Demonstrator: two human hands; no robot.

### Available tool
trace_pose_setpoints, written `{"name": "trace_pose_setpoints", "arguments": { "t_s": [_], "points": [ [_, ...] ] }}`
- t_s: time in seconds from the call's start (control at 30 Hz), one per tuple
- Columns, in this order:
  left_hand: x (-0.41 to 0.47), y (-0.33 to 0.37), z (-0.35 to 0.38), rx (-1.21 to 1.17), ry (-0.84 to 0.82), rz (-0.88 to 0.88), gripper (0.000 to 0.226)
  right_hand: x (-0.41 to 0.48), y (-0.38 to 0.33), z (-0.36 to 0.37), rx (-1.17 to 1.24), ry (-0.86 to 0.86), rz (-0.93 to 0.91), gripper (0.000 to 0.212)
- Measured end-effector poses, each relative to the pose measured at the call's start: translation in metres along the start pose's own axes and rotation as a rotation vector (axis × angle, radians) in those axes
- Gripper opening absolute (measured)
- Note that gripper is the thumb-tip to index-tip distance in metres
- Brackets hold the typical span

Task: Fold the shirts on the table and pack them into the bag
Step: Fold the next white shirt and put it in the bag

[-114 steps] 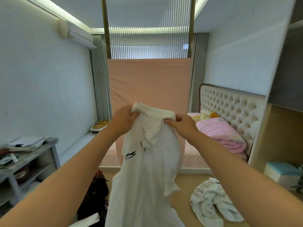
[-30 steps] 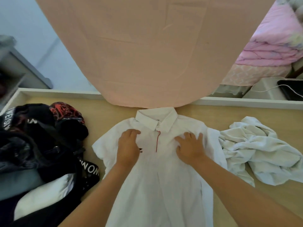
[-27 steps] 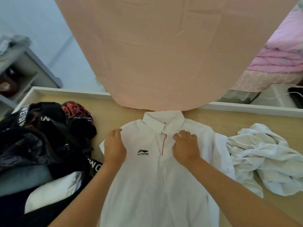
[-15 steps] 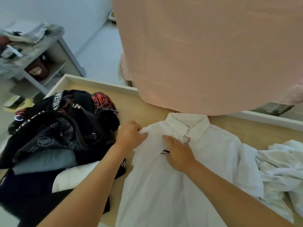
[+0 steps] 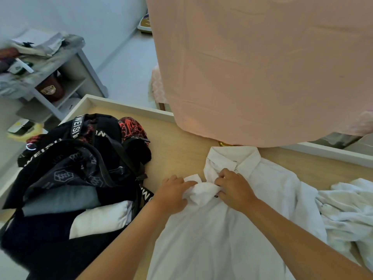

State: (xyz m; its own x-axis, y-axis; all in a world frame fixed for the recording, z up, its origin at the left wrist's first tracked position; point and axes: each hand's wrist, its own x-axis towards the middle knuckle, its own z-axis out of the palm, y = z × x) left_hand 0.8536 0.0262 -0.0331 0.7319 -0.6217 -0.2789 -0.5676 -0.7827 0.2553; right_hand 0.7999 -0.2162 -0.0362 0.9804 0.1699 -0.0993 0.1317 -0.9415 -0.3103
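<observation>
Lying flat on the counter (image 5: 181, 146) with its collar toward 12 o'clock, the white shirt (image 5: 212, 239) has one sleeve bunched inward. The left hand (image 5: 173, 196) pinches that bunched sleeve. The right hand (image 5: 234, 188), at its 3 o'clock, curls its fingers into the same fold. The black bag (image 5: 80, 162) sits at 9 o'clock and a crumpled shirt (image 5: 347, 209) at 3 o'clock.

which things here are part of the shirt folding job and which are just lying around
Job:
- white shirt, sleeve gripped by left hand and right hand
- crumpled shirt, not yet folded
- bag, folded clothes inside
- table

Lying about:
- pink sheet
- shelf
- brown cup
</observation>
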Motion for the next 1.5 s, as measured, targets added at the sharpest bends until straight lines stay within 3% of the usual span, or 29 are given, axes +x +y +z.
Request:
{"name": "trace_pose_setpoints", "arguments": {
  "t_s": [0.07,0.13,0.23,0.27,0.33,0.43,0.5,0.6,0.7,0.8,1.0,1.07,1.13,1.23,1.33,1.43,1.5],
  "points": [
    [0.005,0.0,-0.003,-0.005,0.073,0.095,0.033,-0.005,-0.001,0.0,0.089,0.043,0.036,0.016],
    [0.012,0.008,-0.02,-0.167,0.098,0.177,0.023,-0.005,-0.003,-0.004,0.152,0.087,0.087,0.015],
    [0.014,0.019,-0.06,-0.475,0.166,0.071,0.019,0.003,-0.011,-0.009,0.315,0.234,0.226,0.011],
    [0.014,0.017,-0.072,-0.414,0.19,-0.027,0.015,0.008,-0.015,-0.01,0.381,0.264,0.266,0.013],
    [0.014,0.003,-0.091,-0.059,0.229,-0.224,0.008,0.016,-0.026,-0.011,0.463,0.252,0.312,0.027],
    [0.008,-0.018,-0.099,0.388,0.074,-0.487,0.027,0.019,-0.035,-0.004,0.262,0.182,0.322,0.048],
    [0.011,-0.017,-0.085,0.467,0.051,-0.425,0.036,0.01,-0.033,0.004,0.106,0.103,0.448,0.052],
    [0.025,0.013,-0.055,0.16,0.074,-0.142,0.045,-0.012,-0.022,0.019,0.045,-0.006,0.713,0.06],
    [0.034,0.04,-0.017,0.056,-0.13,-0.142,0.059,-0.027,-0.003,0.027,0.092,-0.149,0.818,0.07],
    [0.04,0.034,0.018,0.082,-0.304,-0.249,0.087,-0.036,0.025,0.029,0.037,-0.262,0.723,0.077],
    [0.074,0.012,0.017,0.152,-0.224,-0.182,0.094,-0.026,0.067,0.018,0.059,-0.307,0.63,0.078],
    [0.071,0.013,0.019,0.174,-0.142,-0.193,0.09,-0.032,0.062,0.019,0.069,-0.223,0.597,0.075],
    [0.055,0.024,0.023,0.114,0.047,-0.145,0.074,-0.049,0.047,0.024,0.04,-0.028,0.512,0.072],
    [0.018,0.043,0.035,-0.01,0.317,0.159,0.044,-0.089,0.019,0.037,-0.009,0.102,0.359,0.064],
    [-0.028,0.039,0.061,-0.005,0.213,0.325,0.045,-0.13,0.0,0.051,-0.063,0.085,0.284,0.06],
    [-0.062,0.0,0.087,0.199,0.097,0.27,0.07,-0.171,0.012,0.061,-0.123,-0.004,0.301,0.062],
    [-0.076,-0.019,0.089,0.266,0.08,0.22,0.073,-0.194,0.028,0.065,-0.161,-0.035,0.293,0.065]
  ]
}}
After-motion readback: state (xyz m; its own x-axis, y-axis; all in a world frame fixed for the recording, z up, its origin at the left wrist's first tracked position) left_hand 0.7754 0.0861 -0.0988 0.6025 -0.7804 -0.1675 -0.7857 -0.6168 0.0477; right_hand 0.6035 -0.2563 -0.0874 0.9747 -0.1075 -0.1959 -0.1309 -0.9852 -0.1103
